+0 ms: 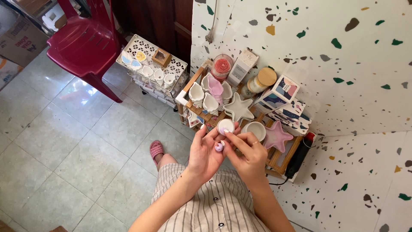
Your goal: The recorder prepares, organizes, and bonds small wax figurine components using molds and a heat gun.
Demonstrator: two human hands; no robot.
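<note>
Two hands (227, 150) pinching small bead (219, 146), shelf edge (274, 161) just beyond

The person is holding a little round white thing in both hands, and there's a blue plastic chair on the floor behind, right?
Almost. In the head view both hands, left hand and right hand, do hold a small round white container, but the plastic chair on the tiled floor is dark red, not blue.
</note>
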